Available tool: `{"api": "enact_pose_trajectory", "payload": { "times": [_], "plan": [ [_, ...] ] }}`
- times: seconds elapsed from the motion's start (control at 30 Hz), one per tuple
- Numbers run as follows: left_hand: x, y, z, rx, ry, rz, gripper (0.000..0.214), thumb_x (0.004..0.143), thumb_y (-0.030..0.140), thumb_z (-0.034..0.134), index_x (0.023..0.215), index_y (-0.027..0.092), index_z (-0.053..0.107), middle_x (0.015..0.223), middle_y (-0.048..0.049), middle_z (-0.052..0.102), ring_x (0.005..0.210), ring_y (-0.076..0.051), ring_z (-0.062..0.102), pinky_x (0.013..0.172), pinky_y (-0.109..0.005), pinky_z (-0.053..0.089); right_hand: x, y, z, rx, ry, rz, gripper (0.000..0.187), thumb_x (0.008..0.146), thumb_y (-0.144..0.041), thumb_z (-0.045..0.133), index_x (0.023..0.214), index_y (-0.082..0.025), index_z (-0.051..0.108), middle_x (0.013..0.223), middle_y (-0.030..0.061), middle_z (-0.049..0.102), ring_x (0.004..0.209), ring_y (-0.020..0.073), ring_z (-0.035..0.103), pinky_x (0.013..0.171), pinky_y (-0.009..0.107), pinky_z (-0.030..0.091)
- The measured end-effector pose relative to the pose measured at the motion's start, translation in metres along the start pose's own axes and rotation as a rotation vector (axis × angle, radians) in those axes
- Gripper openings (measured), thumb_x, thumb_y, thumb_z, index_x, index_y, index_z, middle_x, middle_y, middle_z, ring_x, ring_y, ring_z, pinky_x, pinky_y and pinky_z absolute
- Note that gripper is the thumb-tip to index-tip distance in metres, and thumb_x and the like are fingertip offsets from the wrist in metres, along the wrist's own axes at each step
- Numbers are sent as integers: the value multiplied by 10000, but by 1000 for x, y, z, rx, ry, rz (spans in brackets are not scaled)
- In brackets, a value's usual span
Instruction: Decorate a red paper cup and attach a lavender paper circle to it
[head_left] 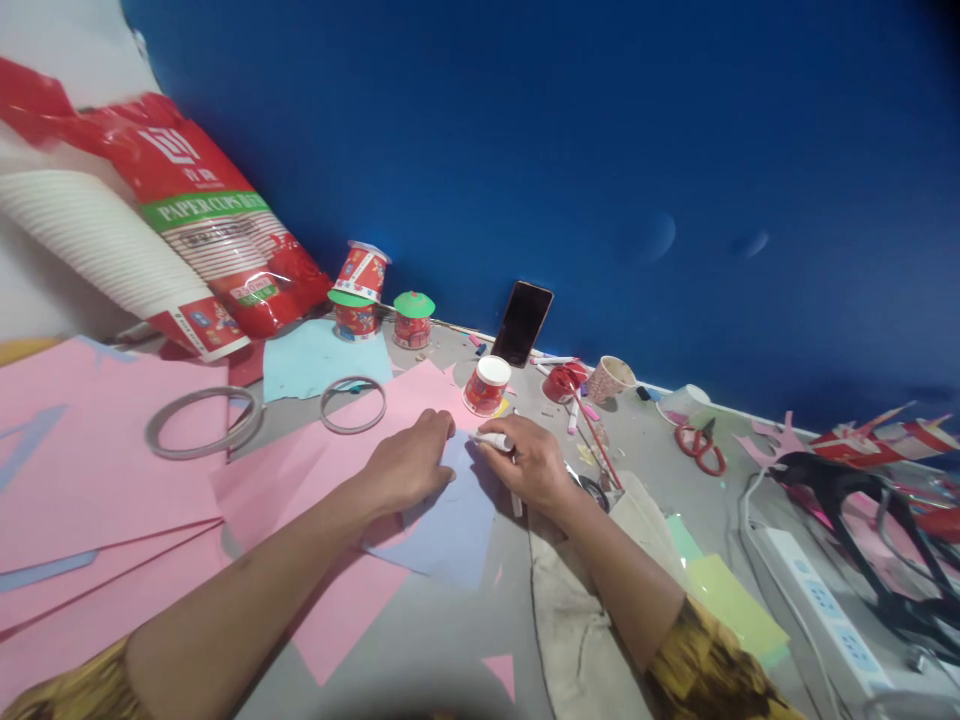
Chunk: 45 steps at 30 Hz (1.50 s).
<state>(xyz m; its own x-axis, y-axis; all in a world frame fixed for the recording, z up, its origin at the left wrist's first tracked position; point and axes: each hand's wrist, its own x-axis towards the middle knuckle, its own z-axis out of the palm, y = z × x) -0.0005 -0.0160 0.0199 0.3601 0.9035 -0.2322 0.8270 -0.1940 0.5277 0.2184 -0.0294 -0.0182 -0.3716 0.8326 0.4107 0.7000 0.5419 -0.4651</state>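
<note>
A sheet of pale blue paper (450, 530) lies on the table, over pink sheets. My right hand (529, 465) is closed round a white marker pen (495, 440), its tip end pointing left just above the blue sheet's upper edge. My left hand (412, 455) rests on the sheet's left side; its thumb and forefinger are apart, with nothing seen between them, and its other fingers are partly hidden. Just beyond both hands, a red patterned paper cup (486, 387) stands upside down, white base up.
A red bag of paper cups (217, 230) and a cup stack (105, 240) lean at the left. Decorated cups (358, 290), a phone (523, 322) and a tape roll (352, 405) lie ahead. Red-handled scissors (701, 447) and a power strip (821, 605) are at right.
</note>
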Motion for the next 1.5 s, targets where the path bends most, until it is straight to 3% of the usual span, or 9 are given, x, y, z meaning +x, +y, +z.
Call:
{"api": "enact_pose_trajectory", "payload": {
  "times": [0.13,0.23,0.47,0.67,0.9,1.03,1.2,1.37,1.5],
  "plan": [
    [2,-4,4,-20,17,5,322,822,218,678,1122,258,568,1093,-54,651,875,-275,688,690,-368,396,1,-9,3,132,-26,70,89,952,-290,727,986,-260,804,941,64,813,909,244,734,855,345,540],
    [6,-9,6,-69,23,11,339,776,237,692,1089,258,563,1075,-54,636,873,-279,668,701,-368,411,5,-10,-2,215,73,176,129,917,-314,737,999,-245,810,1010,90,825,956,262,733,885,372,546],
    [4,-19,-21,-361,-154,60,419,691,445,738,1061,267,656,938,-6,622,784,-247,689,600,-315,539,8,13,-55,477,263,390,327,982,-448,567,1139,-221,742,974,85,845,806,216,754,670,311,557],
    [4,-27,-33,-641,-288,42,462,558,238,794,1016,268,743,707,53,607,668,-210,627,576,-282,514,4,27,-88,853,259,570,492,702,-505,886,1103,-247,766,1177,119,837,1018,263,728,747,327,545],
    [17,-29,-10,-746,-137,-43,217,585,339,801,655,237,622,512,69,490,397,-125,417,395,-239,251,-14,33,-85,792,310,553,540,810,-723,768,1035,-234,731,1100,118,822,893,221,684,721,323,538],
    [18,-23,-11,-794,-36,-20,272,604,422,819,639,230,629,496,57,510,456,-119,412,462,-237,301,-19,47,-78,655,372,552,585,812,-759,732,1068,-232,732,984,80,774,839,215,664,714,328,540],
    [14,-14,-8,-868,48,19,305,639,463,858,677,222,677,516,34,571,521,-146,503,517,-244,377,-22,62,-72,358,447,577,448,841,-601,738,1054,-206,748,895,31,717,810,200,626,723,311,511],
    [10,-2,-4,-894,72,2,349,641,488,880,665,225,653,538,-1,653,520,-159,550,524,-253,407,-27,62,-61,66,370,618,166,877,-380,727,845,-223,687,833,20,707,742,191,601,718,310,456],
    [9,1,-4,-928,98,-10,373,615,510,888,651,225,650,548,1,651,520,-154,553,528,-257,420,-25,58,-54,-128,295,660,104,897,-314,769,872,-244,697,952,60,760,836,220,659,735,305,435]
  ]
}}
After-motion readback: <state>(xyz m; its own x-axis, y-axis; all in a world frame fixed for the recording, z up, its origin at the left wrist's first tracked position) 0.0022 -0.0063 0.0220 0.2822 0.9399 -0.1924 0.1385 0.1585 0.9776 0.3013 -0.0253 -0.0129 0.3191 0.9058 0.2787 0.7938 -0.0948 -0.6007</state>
